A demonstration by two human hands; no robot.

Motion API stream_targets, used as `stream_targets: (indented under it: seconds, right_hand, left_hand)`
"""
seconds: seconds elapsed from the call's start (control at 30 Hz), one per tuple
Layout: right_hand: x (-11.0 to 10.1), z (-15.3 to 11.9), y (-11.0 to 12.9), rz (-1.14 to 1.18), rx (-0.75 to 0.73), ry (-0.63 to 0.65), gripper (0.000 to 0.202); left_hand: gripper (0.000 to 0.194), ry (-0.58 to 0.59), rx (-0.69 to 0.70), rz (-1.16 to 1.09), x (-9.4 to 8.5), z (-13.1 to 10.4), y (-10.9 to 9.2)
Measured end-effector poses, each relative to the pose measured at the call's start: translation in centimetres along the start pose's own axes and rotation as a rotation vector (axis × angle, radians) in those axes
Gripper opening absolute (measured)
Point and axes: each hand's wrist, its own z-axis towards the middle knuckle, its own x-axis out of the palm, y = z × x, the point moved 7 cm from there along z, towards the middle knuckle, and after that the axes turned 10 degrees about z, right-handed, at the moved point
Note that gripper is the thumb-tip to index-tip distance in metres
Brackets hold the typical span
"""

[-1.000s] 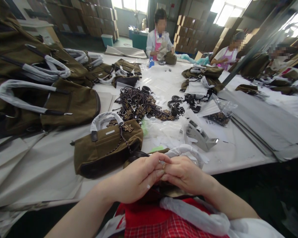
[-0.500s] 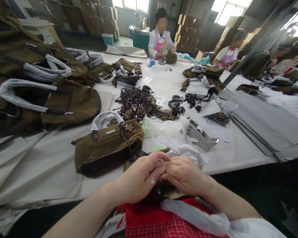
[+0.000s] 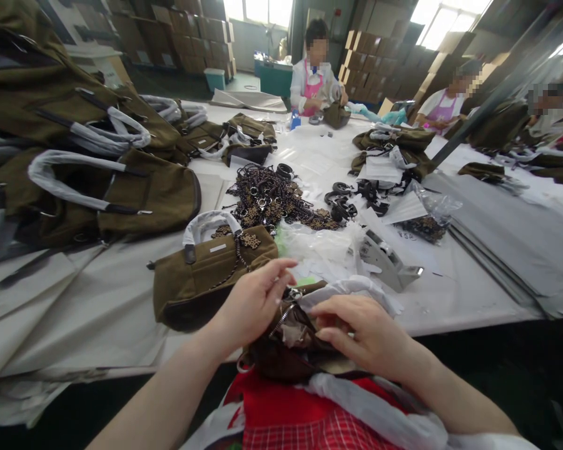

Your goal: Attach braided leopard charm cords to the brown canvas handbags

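Observation:
An olive-brown handbag with an opened zip lies at the table's front edge, against my red apron. Crumpled pale stuffing shows in its mouth. My left hand is raised over the bag's left side, fingers loosely bent and apart, with nothing visible in them. Over the right side of the opening is my right hand, thumb and fingers parted; its fingertips are close to the bag's edge, and whether they touch it is unclear. A wrapped white handle arches behind the right hand. Another olive handbag with a beaded charm stands to the left.
Behind the bag are a tape dispenser, clear plastic bags and a heap of corded charms. Dark straps are coiled nearby. Olive bags are piled at left. Grey sheets lie at right. Co-workers stand across the table.
My hands were together over the bag with fingertips meeting; now they are apart, the left moved left and the right slightly right, exposing the bag's zipped opening. The view has shifted slightly.

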Motion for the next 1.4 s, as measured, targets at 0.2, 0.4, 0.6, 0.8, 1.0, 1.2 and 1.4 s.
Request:
stream_targets:
  seconds: [0.2,0.4,0.6,0.8,1.0,1.2,1.4]
  right_hand:
    - [2.6,-3.0,-2.2,0.063,0.264,0.281,0.025]
    - [3.0,-2.1,-2.8,0.048,0.305,0.200,0.016]
    - [-1.0,-0.6,0.3,0.468,0.087,-0.135,0.038]
    - [0.3,0.6,2.1,0.662,-0.006,0.010,0.047]
    - [1.8,0.7,-0.7,0.750,0.247,0.012,0.025]
    - [0.3,-0.5,-1.6,1.184,0.179,-0.178,0.028]
    - [-0.7,-1.3,-0.9,1.336,0.151,-0.203,0.016]
  left_hand:
    - [0.030,-0.156,-0.177,-0.089,-3.3,1.2,4.2]
    - [0.040,-0.300,-0.013,-0.551,-4.0,-4.7,-3.6]
    - [0.040,0.017,-0.005,-0.838,-0.8,-6.0,-7.2]
    - [0.036,-0.046,0.073,-0.964,0.4,-4.2,-5.8]
    - [0.035,-0.067,0.086,-0.879,0.7,-2.7,-5.0]
    - [0.032,-0.154,0.158,-0.285,-0.2,-2.6,-4.7]
    - [0.034,-0.091,0.233,-0.066,0.4,-3.3,-5.2]
